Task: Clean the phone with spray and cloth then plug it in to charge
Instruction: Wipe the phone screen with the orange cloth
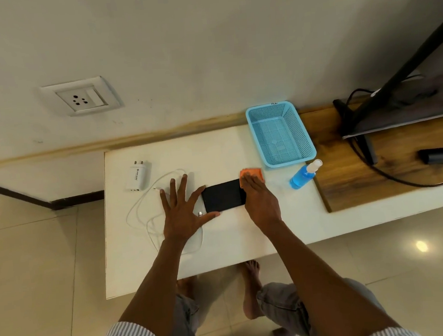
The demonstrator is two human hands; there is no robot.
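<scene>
A black phone lies flat on the white table. My left hand is spread flat on the table at the phone's left end, forefinger and thumb touching its edges. My right hand presses an orange cloth down with straight fingers at the phone's right end. A blue spray bottle lies on its side to the right. The white charger adapter and its coiled white cable lie to the left, the cable plug beside the phone.
A blue mesh basket stands at the table's back right. A wall socket sits on the wall above left. A wooden board on the right carries a TV stand and black cables. My feet are under the table's front edge.
</scene>
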